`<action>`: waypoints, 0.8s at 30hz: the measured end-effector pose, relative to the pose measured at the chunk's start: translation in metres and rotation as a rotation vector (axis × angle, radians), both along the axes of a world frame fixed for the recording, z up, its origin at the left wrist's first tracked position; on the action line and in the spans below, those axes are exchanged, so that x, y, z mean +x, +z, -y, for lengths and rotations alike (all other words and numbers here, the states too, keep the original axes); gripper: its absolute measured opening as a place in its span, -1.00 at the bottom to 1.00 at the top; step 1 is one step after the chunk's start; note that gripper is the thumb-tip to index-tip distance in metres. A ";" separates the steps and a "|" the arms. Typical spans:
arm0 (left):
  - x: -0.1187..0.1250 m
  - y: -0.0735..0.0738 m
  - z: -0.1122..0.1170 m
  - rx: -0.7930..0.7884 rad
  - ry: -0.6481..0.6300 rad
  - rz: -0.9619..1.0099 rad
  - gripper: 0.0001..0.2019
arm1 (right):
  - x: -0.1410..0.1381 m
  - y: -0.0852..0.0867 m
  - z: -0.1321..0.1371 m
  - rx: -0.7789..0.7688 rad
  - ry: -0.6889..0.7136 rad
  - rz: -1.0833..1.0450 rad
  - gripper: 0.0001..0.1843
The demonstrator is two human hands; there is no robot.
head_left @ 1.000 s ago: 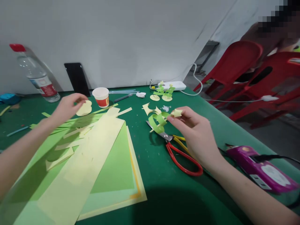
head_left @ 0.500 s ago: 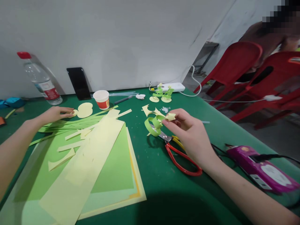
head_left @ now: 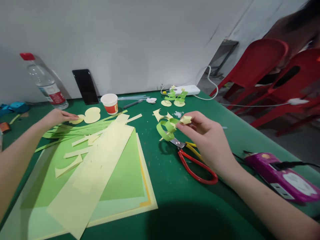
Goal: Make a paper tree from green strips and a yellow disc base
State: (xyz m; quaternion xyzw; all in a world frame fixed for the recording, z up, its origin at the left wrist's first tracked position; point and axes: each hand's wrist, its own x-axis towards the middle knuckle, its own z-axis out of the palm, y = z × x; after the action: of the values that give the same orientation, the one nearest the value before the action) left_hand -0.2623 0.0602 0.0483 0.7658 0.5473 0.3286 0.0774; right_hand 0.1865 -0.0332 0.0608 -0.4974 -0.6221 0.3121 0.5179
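My right hand (head_left: 208,136) pinches a pale yellow paper star (head_left: 186,120) between thumb and fingers. A curled green paper strip (head_left: 167,128) hangs from it, above the blades of red-and-yellow-handled scissors (head_left: 197,163) lying on the table. My left hand (head_left: 58,119) is at the far left, its fingers closed at the edge of a pale yellow paper circle (head_left: 78,120). Right beside that circle lie more yellow paper circles (head_left: 92,115). Green paper strips (head_left: 80,128) are spread just below the left hand.
Stacked coloured paper (head_left: 122,173) covers the left front, topped by a long yellow strip (head_left: 95,170). Along the wall stand a water bottle (head_left: 51,91), phone (head_left: 85,87), paper cup (head_left: 110,103) and two small paper plants (head_left: 180,98). A purple power device (head_left: 282,176) sits at right.
My left fingers have shifted slightly at the circle, which now shows more of its surface. My right hand still holds the star and green curl. The view has moved a little.
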 end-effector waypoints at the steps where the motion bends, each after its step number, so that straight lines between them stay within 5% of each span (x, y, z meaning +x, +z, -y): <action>1: 0.007 0.005 0.004 0.031 0.049 -0.010 -0.71 | 0.001 0.001 0.000 -0.002 0.001 -0.008 -0.88; 4: 0.043 0.023 0.016 0.189 0.158 -0.017 -0.67 | 0.003 0.004 0.000 -0.002 -0.008 -0.030 -0.88; 6: 0.079 0.031 0.026 0.258 0.115 -0.056 -0.70 | 0.004 0.006 -0.001 -0.021 -0.024 -0.061 -0.88; 11: 0.183 0.016 0.074 0.255 -0.255 -0.276 -0.86 | 0.005 0.011 -0.003 -0.170 -0.011 -0.224 -0.90; 14: 0.228 -0.008 0.103 0.373 -0.671 -0.563 -0.83 | 0.005 0.013 -0.005 -0.261 0.021 -0.316 -0.82; 19: 0.261 -0.037 0.117 0.328 -0.790 -0.617 -0.84 | 0.007 0.013 -0.007 -0.325 0.079 -0.386 -0.73; 24: 0.267 -0.034 0.112 0.157 -0.813 -0.484 -0.63 | 0.008 0.013 -0.007 -0.301 0.093 -0.328 -0.71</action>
State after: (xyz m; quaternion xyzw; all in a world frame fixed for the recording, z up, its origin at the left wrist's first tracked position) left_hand 0.0044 -0.0517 0.0139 0.9759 0.1790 0.1244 0.0118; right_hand 0.1944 -0.0262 0.0738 -0.4823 -0.4982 0.5016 0.5173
